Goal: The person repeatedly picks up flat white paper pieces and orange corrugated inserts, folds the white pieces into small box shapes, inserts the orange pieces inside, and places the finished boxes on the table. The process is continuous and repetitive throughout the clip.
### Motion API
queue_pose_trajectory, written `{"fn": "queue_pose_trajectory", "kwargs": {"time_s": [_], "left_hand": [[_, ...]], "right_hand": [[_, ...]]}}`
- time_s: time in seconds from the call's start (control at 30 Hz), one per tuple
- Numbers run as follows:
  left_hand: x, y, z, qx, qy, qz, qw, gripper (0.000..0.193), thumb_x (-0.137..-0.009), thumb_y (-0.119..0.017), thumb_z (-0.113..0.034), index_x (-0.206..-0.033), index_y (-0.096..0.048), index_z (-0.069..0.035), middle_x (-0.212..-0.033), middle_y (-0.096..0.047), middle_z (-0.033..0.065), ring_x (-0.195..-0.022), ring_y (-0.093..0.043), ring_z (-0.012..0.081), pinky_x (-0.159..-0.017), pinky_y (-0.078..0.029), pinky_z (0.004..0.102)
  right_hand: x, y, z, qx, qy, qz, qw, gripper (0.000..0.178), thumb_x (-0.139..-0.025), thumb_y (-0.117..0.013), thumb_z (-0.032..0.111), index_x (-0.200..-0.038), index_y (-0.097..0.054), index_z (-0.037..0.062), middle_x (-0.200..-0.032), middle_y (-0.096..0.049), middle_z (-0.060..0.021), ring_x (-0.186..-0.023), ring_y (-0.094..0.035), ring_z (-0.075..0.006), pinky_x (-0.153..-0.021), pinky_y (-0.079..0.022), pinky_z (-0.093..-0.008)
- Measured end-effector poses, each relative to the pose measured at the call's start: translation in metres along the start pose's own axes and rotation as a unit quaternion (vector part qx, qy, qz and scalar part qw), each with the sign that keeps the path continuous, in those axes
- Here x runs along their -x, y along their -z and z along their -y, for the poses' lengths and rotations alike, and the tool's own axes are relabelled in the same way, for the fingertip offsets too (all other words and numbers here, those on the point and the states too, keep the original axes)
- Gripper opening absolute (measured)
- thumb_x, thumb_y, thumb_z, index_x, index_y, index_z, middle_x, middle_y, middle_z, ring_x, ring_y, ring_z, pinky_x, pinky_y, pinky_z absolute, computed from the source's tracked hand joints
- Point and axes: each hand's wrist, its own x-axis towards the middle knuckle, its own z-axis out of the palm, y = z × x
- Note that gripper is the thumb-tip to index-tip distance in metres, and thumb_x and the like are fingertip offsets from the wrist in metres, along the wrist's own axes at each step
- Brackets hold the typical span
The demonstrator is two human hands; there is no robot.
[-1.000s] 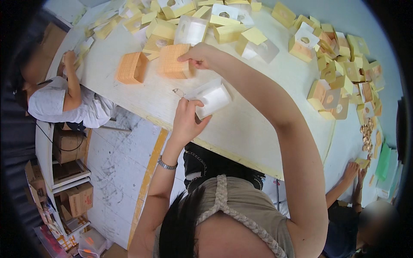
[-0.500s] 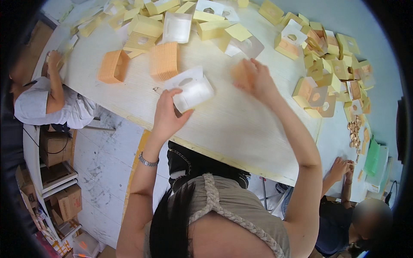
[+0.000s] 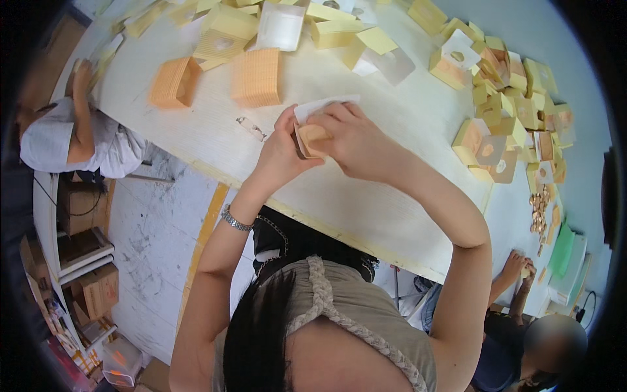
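Left hand [image 3: 281, 150] with its grip closed on a white-flapped box [image 3: 324, 104] just above the pale surface [image 3: 379, 212], right hand [image 3: 356, 141] curled at the box's peach insert [image 3: 313, 133], its hold unclear, ribbed peach stack [image 3: 257, 78] stood beyond.

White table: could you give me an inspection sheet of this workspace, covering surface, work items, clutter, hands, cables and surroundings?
Surface: white table, pale, with a yellowish front edge.
Work items: white box in the hands, an orange piece at its opening; two orange stacks beyond.
Clutter: yellow boxes heaped at the back and right; gold pieces far right.
Hands: left hand grips the box; right hand is at the orange piece, its grip partly hidden.
Cables: dark cable by the left shelf.
Surroundings: one person at left, another at right; cartons on the shelf.
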Motion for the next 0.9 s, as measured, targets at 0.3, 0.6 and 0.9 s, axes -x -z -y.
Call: {"fn": "queue_pose_trajectory", "kwargs": {"time_s": [0.3, 0.6, 0.9], "left_hand": [[-0.001, 0.002, -0.002, -0.043, -0.013, 0.019, 0.999, 0.111, -0.062, -0.090, -0.018, -0.144, -0.016, -0.004, -0.129, -0.054, 0.0239, -0.116, -0.057, 0.0361, -0.096, -0.048, 0.0389], [-0.001, 0.004, -0.007, -0.051, 0.008, 0.038, 0.998, 0.107, -0.061, -0.089, -0.016, -0.142, -0.020, -0.005, -0.132, -0.054, 0.0236, -0.117, -0.057, 0.0353, -0.096, -0.048, 0.0385], [-0.002, 0.001, -0.003, -0.062, -0.026, 0.002, 0.998, 0.096, -0.062, -0.088, -0.021, -0.138, -0.031, -0.002, -0.115, -0.058, 0.0200, -0.103, -0.059, 0.0362, -0.087, -0.050, 0.0404]], "right_hand": [[0.032, 0.011, 0.000, 0.030, -0.057, -0.026, 0.998, 0.036, -0.079, -0.063, 0.008, -0.115, -0.066, 0.0069, -0.140, -0.047, -0.0149, -0.131, -0.043, -0.0312, -0.109, -0.036, -0.0418], [0.031, -0.022, -0.023, 0.060, 0.040, -0.119, 0.990, 0.028, -0.074, -0.065, 0.009, -0.102, -0.070, 0.0035, -0.108, -0.069, -0.0076, -0.118, -0.056, -0.0250, -0.098, -0.046, -0.0406], [0.042, -0.003, -0.025, 0.152, 0.022, -0.143, 0.978, 0.018, -0.071, -0.069, 0.009, -0.088, -0.071, 0.0044, -0.097, -0.069, 0.0008, -0.098, -0.055, -0.0171, -0.088, -0.043, -0.0355]]}}
